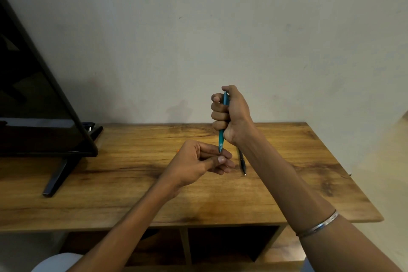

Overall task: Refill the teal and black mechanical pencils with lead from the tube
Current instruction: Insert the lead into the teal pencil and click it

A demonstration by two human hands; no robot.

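My right hand (229,115) grips the teal mechanical pencil (221,140) in a fist, upright, tip down, with the thumb on its top end. The pencil's tip rests against the index finger of my left hand (198,162), whose fingers are curled and pinched just below the tip; whether they hold a lead is too small to tell. The black mechanical pencil (242,162) lies on the wooden table (309,172), partly hidden under my right wrist. A small orange bit (178,150) peeks out behind my left hand; the lead tube cannot be made out.
A black television (33,95) on a stand (59,174) takes up the table's left side. A plain wall rises behind the table. Open shelf compartments (229,245) lie below the tabletop's front edge.
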